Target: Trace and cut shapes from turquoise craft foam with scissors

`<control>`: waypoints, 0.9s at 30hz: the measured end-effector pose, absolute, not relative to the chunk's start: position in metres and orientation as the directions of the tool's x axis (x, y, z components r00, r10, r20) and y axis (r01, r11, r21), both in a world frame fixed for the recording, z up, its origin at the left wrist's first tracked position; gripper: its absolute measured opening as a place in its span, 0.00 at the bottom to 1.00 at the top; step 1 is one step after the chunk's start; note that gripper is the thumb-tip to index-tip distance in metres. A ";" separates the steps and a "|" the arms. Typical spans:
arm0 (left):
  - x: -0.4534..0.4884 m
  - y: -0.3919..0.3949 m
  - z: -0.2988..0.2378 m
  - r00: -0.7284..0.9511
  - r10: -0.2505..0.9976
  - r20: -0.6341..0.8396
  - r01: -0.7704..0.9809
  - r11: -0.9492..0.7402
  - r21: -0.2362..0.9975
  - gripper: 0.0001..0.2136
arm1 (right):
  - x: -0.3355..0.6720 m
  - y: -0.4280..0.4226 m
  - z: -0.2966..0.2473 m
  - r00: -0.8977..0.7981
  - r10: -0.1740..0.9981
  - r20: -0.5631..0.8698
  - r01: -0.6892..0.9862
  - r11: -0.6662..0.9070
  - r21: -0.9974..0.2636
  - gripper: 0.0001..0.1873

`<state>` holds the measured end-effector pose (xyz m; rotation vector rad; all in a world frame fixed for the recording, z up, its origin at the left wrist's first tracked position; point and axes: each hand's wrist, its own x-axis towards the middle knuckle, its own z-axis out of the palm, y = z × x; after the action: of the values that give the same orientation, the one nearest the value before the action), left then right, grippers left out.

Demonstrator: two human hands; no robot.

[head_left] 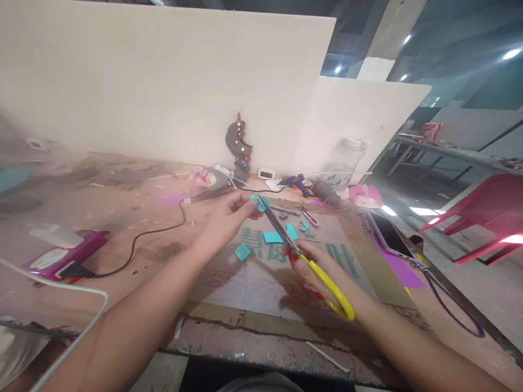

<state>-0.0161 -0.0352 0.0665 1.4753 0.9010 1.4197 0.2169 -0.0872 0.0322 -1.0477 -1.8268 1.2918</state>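
Between the thumb and fingers of my left hand (241, 209) is a small turquoise piece of paper (260, 203). My right hand (312, 267) grips a pair of scissors (281, 228) with yellow and red handles. Their long blades point up and left, and the tips meet the paper piece; whether they are cutting into it I cannot tell. Below the hands, on a printed cardboard sheet (253, 283), lies a turquoise square (242, 251) with faint drawn lines. Turquoise scraps (273, 237) are beside the blades, and a smaller curled scrap (303, 225) lies to their right.
A purple power strip (69, 256) sits at left, its black cord crossing the table. Toward the back are a glue gun (298, 184), a twine roll (326, 191), a clear jar (347, 160) and a moon-shaped ornament (237, 139). A phone (390, 234) lies at right.
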 end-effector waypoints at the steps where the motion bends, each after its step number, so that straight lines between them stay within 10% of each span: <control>1: -0.017 -0.036 0.068 0.085 0.927 0.365 -0.051 -0.361 0.931 0.13 | 0.217 -0.087 0.031 -0.465 0.883 0.066 0.237 0.196 -0.952 0.31; 27: -0.017 -0.036 0.067 0.101 0.932 0.349 -0.053 -0.345 0.937 0.12 | 0.217 -0.089 0.035 -0.475 0.876 0.082 0.241 0.219 -0.946 0.31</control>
<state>-0.0170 -0.0357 0.0666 1.4866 0.9122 1.3941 0.2165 -0.0888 0.0349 -1.0316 -1.8557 1.2700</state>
